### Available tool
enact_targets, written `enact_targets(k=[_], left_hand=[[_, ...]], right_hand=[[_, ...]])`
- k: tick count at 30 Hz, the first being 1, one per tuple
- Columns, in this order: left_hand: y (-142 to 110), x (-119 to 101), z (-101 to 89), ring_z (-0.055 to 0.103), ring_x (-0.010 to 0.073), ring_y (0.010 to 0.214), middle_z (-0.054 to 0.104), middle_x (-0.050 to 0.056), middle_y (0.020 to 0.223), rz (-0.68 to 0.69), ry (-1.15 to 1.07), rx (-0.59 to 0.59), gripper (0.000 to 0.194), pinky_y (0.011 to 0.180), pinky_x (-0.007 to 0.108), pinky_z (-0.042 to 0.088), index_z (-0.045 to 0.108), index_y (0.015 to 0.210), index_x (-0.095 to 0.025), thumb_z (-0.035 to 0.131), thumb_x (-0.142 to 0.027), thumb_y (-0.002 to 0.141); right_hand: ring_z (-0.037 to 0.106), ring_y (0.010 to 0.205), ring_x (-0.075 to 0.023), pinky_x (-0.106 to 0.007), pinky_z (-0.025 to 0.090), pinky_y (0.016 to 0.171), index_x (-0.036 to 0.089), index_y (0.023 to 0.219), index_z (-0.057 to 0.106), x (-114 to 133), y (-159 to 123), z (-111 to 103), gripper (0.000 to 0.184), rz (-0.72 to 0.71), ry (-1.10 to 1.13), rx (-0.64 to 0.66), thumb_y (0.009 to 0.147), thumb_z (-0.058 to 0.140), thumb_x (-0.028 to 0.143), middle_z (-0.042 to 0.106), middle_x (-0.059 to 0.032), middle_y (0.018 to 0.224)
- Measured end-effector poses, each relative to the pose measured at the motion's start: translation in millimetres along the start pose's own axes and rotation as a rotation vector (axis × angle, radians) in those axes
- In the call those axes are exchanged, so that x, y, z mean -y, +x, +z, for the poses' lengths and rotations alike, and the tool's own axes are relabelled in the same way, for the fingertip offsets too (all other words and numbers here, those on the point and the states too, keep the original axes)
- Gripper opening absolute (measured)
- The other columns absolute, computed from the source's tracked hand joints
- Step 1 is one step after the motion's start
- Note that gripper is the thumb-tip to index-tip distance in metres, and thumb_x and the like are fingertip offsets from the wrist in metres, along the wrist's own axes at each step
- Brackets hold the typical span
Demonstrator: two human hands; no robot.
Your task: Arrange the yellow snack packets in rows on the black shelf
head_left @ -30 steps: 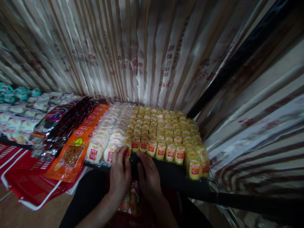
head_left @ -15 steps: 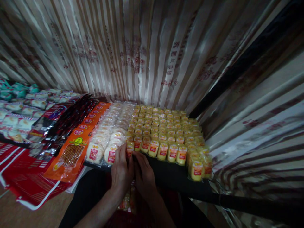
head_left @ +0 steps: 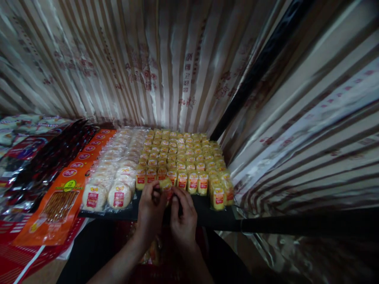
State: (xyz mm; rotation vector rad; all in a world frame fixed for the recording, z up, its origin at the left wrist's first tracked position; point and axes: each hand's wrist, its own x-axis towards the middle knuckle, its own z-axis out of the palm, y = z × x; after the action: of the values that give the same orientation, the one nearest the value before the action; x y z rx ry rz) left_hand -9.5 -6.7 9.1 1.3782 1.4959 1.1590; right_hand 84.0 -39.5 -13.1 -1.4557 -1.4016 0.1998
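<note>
Between my two hands is a small yellow wrapped snack cake (head_left: 166, 186) with a red label. My left hand (head_left: 151, 211) pinches its left side with thumb and fingers. On the other side, the fingertips of my right hand (head_left: 184, 215) close on it. Both hands are over the front edge of a black shelf (head_left: 204, 211). Just behind them stand dense rows of matching yellow snack cakes (head_left: 193, 182). A shorter stack (head_left: 218, 197) of the same cakes sits at the right front. Left of my hands are two rows of round white wrapped crackers (head_left: 119, 195).
An orange bag of brown stick snacks (head_left: 60, 205) overhangs the shelf at left, beside dark shiny packets (head_left: 50, 157). A red basket (head_left: 12, 252) stands below. Striped curtain-like sheeting (head_left: 160, 79) hangs behind, and a black pole (head_left: 245, 86) slants up on the right.
The view has swung right, so the goods appear further left. My hands have come slightly apart at the fingertips, and the yellow snack cake now shows raised between them.
</note>
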Motion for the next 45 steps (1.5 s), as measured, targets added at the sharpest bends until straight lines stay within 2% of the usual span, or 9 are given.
enact_targets(k=[4, 9, 16, 22, 28, 34, 39, 42, 45], left_hand=[[-3, -15, 31.4, 0.058, 0.0136, 0.078, 0.059, 0.003, 0.090, 0.070, -0.016, 0.077, 0.025, 0.075, 0.029, 0.048, 0.054, 0.099, -0.017, 0.056, -0.021, 0.075], [-6, -29, 70.3, 0.056, 0.0150, 0.085, 0.057, 0.005, 0.094, 0.167, 0.057, 0.198, 0.024, 0.078, 0.030, 0.047, 0.053, 0.101, -0.016, 0.053, -0.014, 0.077], [-7, -31, 99.6, 0.055, 0.0185, 0.096, 0.057, 0.007, 0.099, 0.167, 0.126, 0.288, 0.026, 0.085, 0.034, 0.047, 0.052, 0.107, -0.015, 0.050, -0.012, 0.081], [-7, -28, 104.3, 0.052, 0.0219, 0.104, 0.055, 0.011, 0.106, 0.189, 0.192, 0.289, 0.029, 0.089, 0.039, 0.046, 0.049, 0.113, -0.013, 0.050, -0.017, 0.084], [-10, -22, 105.4, 0.052, 0.0215, 0.100, 0.051, 0.012, 0.108, 0.249, 0.192, 0.265, 0.034, 0.082, 0.038, 0.049, 0.042, 0.118, -0.015, 0.050, -0.021, 0.085], [-10, -14, 107.4, 0.052, 0.0191, 0.097, 0.052, 0.007, 0.099, 0.351, 0.197, 0.266, 0.017, 0.081, 0.035, 0.048, 0.047, 0.103, -0.020, 0.045, -0.016, 0.087], [-7, -12, 107.6, 0.053, 0.0197, 0.098, 0.054, 0.006, 0.097, 0.355, 0.233, 0.301, 0.018, 0.082, 0.034, 0.048, 0.048, 0.105, -0.019, 0.045, -0.019, 0.087], [-8, -14, 99.4, 0.054, 0.0192, 0.098, 0.055, 0.007, 0.101, 0.361, 0.223, 0.314, 0.027, 0.083, 0.033, 0.048, 0.046, 0.115, -0.019, 0.044, -0.025, 0.089], [-14, -15, 76.5, 0.055, 0.0176, 0.098, 0.056, 0.008, 0.105, 0.426, 0.195, 0.322, 0.028, 0.088, 0.032, 0.046, 0.046, 0.117, -0.018, 0.037, -0.024, 0.091]], right_hand=[[0.056, 0.102, -0.0184, -0.038, 0.046, 0.090, 0.018, 0.107, 0.059, -11, 10, -27, 0.025, 0.000, -0.154, -0.143, 0.088, 0.042, 0.019, 0.063, -0.0095, 0.106], [0.056, 0.097, -0.0210, -0.042, 0.044, 0.089, 0.014, 0.102, 0.061, -31, 24, -60, 0.027, 0.106, -0.282, -0.372, 0.089, 0.042, 0.028, 0.062, -0.0121, 0.099], [0.058, 0.086, -0.0210, -0.035, 0.046, 0.078, 0.013, 0.094, 0.066, -47, 26, -81, 0.037, 0.203, -0.384, -0.382, 0.086, 0.043, 0.041, 0.062, -0.0121, 0.091], [0.058, 0.086, -0.0214, -0.035, 0.046, 0.077, 0.012, 0.096, 0.066, -61, 24, -79, 0.042, 0.226, -0.389, -0.298, 0.086, 0.042, 0.045, 0.064, -0.0127, 0.090], [0.057, 0.089, -0.0227, -0.038, 0.045, 0.080, 0.012, 0.099, 0.064, -67, 24, -80, 0.040, 0.282, -0.336, -0.275, 0.086, 0.040, 0.041, 0.063, -0.0134, 0.093], [0.056, 0.091, -0.0232, -0.040, 0.044, 0.084, 0.013, 0.098, 0.063, -66, 23, -78, 0.036, 0.315, -0.308, -0.288, 0.086, 0.040, 0.038, 0.063, -0.0130, 0.094], [0.055, 0.092, -0.0236, -0.040, 0.043, 0.085, 0.010, 0.101, 0.063, -63, 24, -77, 0.038, 0.320, -0.325, -0.274, 0.085, 0.039, 0.035, 0.063, -0.0146, 0.095], [0.056, 0.092, -0.0232, -0.040, 0.043, 0.085, 0.010, 0.102, 0.063, -60, 25, -75, 0.038, 0.308, -0.310, -0.296, 0.085, 0.040, 0.035, 0.062, -0.0142, 0.096], [0.056, 0.086, -0.0211, -0.037, 0.046, 0.079, 0.011, 0.104, 0.062, -51, 22, -71, 0.037, 0.289, -0.289, -0.425, 0.085, 0.043, 0.036, 0.061, -0.0131, 0.095]])
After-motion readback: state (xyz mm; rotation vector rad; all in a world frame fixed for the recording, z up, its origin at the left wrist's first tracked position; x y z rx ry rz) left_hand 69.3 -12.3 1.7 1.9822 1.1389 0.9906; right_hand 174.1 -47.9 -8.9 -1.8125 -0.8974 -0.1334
